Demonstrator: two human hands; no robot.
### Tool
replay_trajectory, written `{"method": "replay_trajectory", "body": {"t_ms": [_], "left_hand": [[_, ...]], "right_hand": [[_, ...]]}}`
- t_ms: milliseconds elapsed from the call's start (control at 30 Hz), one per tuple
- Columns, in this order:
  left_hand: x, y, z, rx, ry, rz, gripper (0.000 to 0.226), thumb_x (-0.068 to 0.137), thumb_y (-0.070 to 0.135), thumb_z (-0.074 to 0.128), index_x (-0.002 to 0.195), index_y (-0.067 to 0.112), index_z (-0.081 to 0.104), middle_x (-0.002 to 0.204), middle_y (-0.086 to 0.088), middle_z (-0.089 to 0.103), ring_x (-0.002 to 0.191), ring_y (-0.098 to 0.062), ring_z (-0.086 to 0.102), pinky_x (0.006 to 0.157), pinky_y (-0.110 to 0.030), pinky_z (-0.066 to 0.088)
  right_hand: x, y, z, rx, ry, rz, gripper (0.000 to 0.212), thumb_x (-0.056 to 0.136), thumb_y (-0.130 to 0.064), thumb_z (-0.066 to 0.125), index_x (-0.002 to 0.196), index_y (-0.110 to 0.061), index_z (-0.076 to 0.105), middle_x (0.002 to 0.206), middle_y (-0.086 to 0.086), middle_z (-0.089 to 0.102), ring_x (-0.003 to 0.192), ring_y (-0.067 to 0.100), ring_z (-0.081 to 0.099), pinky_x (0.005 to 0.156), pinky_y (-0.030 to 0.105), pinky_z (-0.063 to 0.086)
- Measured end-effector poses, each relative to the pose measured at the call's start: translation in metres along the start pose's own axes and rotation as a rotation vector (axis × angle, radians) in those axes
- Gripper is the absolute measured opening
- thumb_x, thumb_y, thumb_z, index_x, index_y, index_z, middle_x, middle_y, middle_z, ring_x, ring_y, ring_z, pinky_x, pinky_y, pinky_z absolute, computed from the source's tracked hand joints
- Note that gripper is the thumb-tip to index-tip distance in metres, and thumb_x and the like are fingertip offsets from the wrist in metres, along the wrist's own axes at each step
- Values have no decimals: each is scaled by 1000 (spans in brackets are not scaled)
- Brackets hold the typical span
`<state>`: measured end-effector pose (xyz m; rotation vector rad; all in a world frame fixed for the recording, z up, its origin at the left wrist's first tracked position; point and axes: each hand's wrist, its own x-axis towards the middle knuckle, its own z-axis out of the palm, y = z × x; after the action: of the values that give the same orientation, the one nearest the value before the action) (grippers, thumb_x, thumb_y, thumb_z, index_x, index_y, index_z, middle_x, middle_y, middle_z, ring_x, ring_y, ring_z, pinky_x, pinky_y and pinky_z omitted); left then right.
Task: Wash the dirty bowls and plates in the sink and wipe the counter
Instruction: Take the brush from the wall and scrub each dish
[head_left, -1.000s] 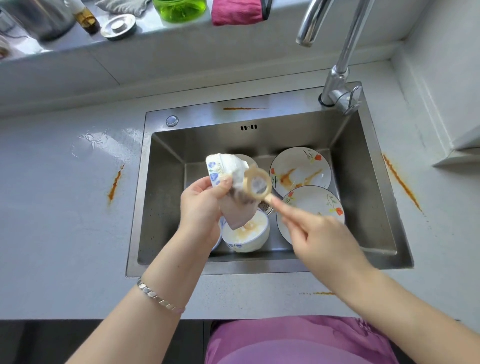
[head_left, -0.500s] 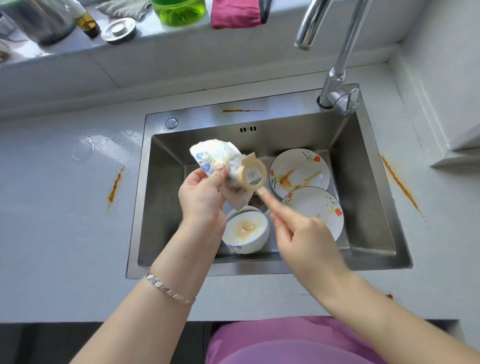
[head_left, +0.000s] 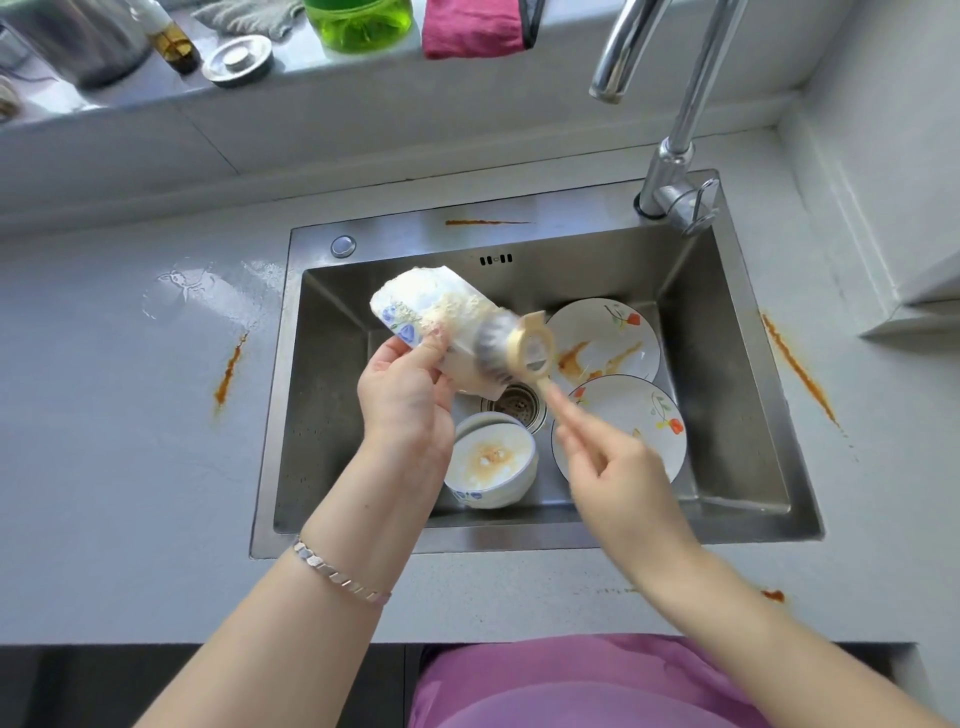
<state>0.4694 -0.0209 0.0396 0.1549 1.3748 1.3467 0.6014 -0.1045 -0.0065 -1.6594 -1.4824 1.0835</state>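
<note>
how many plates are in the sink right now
2. The back plate, streaked with orange sauce, lies at the right rear of the sink. The front plate lies just nearer, overlapping its edge. Another could be hidden from view.

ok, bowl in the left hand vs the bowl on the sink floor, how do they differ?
The held bowl is tipped on its side in the left hand; the sink bowl stands upright on the sink floor. The held bowl is sudsy, with the brush against it; the sink bowl shows a brown smear and no suds. Both are white with blue flowers.
</note>
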Motion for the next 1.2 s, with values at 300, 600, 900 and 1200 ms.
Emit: {"method": "replay_trajectory", "body": {"t_ms": [300, 600, 900, 1200], "left_hand": [[0, -4, -5, -67, 8, -31, 13, 90, -5, 52, 91, 6, 57, 92, -10, 65, 80, -17, 65, 77, -30, 55], [-4, -5, -4, -81, 1, -42, 12, 90, -4, 52, 91, 6, 57, 93, -11, 65, 79, -18, 65, 68, -27, 57], [-1, -3, -15, -53, -100, -54, 14, 91, -3, 50, 93, 6, 60, 88, -8, 68, 73, -14, 68, 63, -25, 59], [15, 29, -74, 646, -650, 58, 24, 61, -2, 68, 78, 14, 72, 72, -1, 72, 65, -12, 68, 60, -22, 54]], "right_hand": [[5, 7, -5, 253, -49, 236, 39, 97, -13, 44, 134, -25, 48, 48, -34, 51, 46, -11, 46, 53, 5, 37], [-6, -1, -9, 328, -60, 308, 39, 98, -11, 42, 134, -23, 47, 33, -22, 39, 34, 2, 31, 39, 8, 28], [-4, 5, -10, 476, -63, 505, 36, 98, -15, 43, 126, -36, 52, 42, -17, 28, 35, 0, 23, 34, 8, 20], [17, 13, -55, 605, -260, 661, 31, 98, -18, 41, 114, -39, 58, 50, -6, 19, 37, 3, 16, 34, 9, 11]]}}
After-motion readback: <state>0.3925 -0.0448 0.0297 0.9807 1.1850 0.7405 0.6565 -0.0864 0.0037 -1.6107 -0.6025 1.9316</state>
